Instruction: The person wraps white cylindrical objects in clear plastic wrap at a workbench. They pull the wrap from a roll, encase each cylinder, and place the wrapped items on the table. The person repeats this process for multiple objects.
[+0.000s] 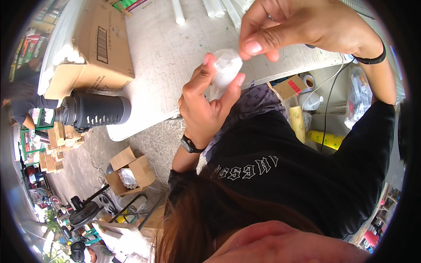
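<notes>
My left hand point(205, 102), with a watch on its wrist, holds a white cylindrical piece in clear plastic wrap point(227, 67) above the table's front edge. Its end points up towards the camera, between thumb and fingers. Close against the upper right side of that end is my right hand point(279, 33), thumb and fingers bent together. Whether those fingertips pinch the wrap or only touch it is hard to see. Behind the hands, several long white rods point(217, 8) lie on the white table point(158, 59).
A cardboard carton point(105, 42) filled with white rods and a dark insulated bottle point(95, 110) occupy the table's left end. An open box point(130, 174) sits on the floor near a black fan point(84, 213). Yellow rolls point(325, 139) and a cable point(329, 98) are at right. Another person point(24, 103) is far left.
</notes>
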`<state>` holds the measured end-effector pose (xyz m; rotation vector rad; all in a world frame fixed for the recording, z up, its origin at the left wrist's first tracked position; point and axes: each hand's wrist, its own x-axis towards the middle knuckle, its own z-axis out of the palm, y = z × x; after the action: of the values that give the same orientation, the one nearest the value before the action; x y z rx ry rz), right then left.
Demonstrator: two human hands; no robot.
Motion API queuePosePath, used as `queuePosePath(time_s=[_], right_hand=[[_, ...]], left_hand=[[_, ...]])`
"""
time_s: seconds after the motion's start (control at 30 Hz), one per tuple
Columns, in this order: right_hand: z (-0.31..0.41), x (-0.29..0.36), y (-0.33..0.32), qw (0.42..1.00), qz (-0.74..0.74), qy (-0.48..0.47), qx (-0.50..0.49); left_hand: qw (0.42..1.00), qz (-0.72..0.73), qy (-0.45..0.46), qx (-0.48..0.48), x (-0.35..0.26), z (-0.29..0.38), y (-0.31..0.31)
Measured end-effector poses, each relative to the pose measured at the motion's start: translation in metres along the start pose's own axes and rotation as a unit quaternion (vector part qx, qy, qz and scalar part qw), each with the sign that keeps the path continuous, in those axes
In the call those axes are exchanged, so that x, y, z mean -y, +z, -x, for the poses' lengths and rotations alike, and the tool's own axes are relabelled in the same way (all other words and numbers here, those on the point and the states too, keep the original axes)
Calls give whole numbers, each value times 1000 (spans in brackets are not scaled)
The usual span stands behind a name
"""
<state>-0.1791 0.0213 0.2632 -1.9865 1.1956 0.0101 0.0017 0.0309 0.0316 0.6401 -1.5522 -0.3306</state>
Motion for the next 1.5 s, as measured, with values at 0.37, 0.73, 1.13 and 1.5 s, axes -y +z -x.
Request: queuePosePath(time_s=[0.37, 0.73, 1.13, 1.5], right_hand=[[-37, -82, 48, 967, -246, -36, -61], [-120, -104, 127, 868, -47, -268, -416], [-117, -125, 217, 870, -92, -286, -391], [-117, -123, 242, 653, -618, -386, -206]], left_hand=[[995, 64, -63, 30, -7, -5, 5], [988, 135, -69, -29, 11, -18, 2], [978, 153, -94, -104, 0, -31, -31], [845, 377, -191, -327, 5, -38, -51]])
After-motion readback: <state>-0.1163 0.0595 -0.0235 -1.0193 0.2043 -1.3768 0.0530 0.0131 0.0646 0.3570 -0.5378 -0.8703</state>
